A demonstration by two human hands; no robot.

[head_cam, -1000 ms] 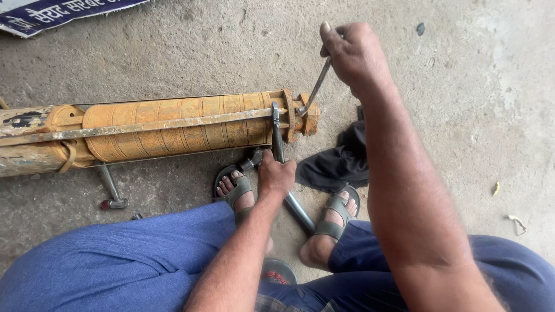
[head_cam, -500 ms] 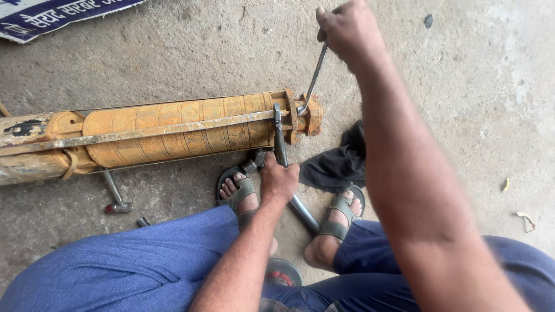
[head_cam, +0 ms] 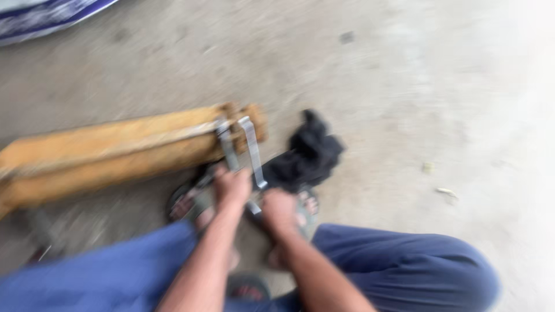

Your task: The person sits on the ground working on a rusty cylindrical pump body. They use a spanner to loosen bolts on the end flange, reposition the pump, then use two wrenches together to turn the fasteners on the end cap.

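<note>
Floor [head_cam: 404,86]: bare grey concrete, blurred, paler toward its right edge.
Cylinder [head_cam: 115,153]: long, rusty orange, lying on its side from the left edge toward the middle.
Black cloth [head_cam: 306,153]: crumpled, just right of the cylinder's end.
Sign board [head_cam: 46,17]: blue and white, at the far left corner.
Scraps [head_cam: 445,192]: small bits near the right side.

We have one head-worn view, looking steeply down from close above our knees at both hands and the concrete floor [head_cam: 404,86], blurred, with no second view.
</note>
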